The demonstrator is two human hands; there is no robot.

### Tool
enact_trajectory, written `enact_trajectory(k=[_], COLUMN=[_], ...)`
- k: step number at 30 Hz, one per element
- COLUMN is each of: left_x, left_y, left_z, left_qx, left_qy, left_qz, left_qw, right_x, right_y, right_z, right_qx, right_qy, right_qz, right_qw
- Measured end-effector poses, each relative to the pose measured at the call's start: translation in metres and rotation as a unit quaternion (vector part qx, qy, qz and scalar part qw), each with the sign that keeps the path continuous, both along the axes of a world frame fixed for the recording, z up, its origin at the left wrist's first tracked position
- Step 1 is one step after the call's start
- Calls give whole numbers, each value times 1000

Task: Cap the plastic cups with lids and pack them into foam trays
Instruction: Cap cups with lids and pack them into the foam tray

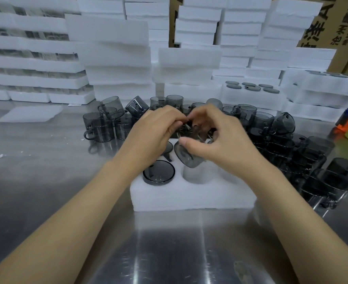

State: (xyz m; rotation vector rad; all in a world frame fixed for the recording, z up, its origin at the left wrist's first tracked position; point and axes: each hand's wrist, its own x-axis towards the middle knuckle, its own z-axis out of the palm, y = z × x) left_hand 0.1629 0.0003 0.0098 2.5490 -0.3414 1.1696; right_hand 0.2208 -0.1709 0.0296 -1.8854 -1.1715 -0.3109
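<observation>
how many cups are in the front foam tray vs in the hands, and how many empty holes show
capped cups in the foam tray: 2 (near-left capped cup; rear capped cup, partly hidden by the left hand)
held cup, gripped by left hand and right hand: 1
empty hole showing: 1
total: 3 cups, 1 empty hole

Cardboard boxes point(333, 23) stand behind the steel table point(46, 173).

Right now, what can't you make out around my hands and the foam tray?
Head view only.
Foam tray's far pockets: hidden behind left hand and right hand.
What the left hand pinches above the cup: covered by fingers, blurred.
Cardboard box print: cut off at the top edge.
</observation>
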Motion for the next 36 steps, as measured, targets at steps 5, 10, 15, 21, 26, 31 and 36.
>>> enact_trajectory(k=[5, 10, 15, 21, 26, 31, 36], left_x=[-1, 1, 2, 4, 6, 9, 10], left_y=[1, 2, 4, 5, 6, 6, 6], left_z=[-1, -4, -6, -8, -9, -11, -11], left_qx=[-34, -56, -81, -87, -99, -114, -112], left_qy=[-1, 9, 24, 25, 22, 28, 34], left_qz=[15, 10, 10, 10, 14, 16, 24], left_qw=[999, 998, 996, 996, 995, 993, 993], right_x=[-4, -17, -14, -14, -10, -11, -9], right_y=[-6, 1, -1, 5, 1, 4, 7], right_z=[4, -2, -1, -11, -15, -18, -22], right_qx=[-120, -190, -238, -254, -377, -438, -448], right_qy=[-64, -137, -88, -110, -96, -67, -40], right_qz=[-58, -65, -48, -30, 29, 40, 31], right_qw=[989, 970, 966, 961, 921, 895, 893])
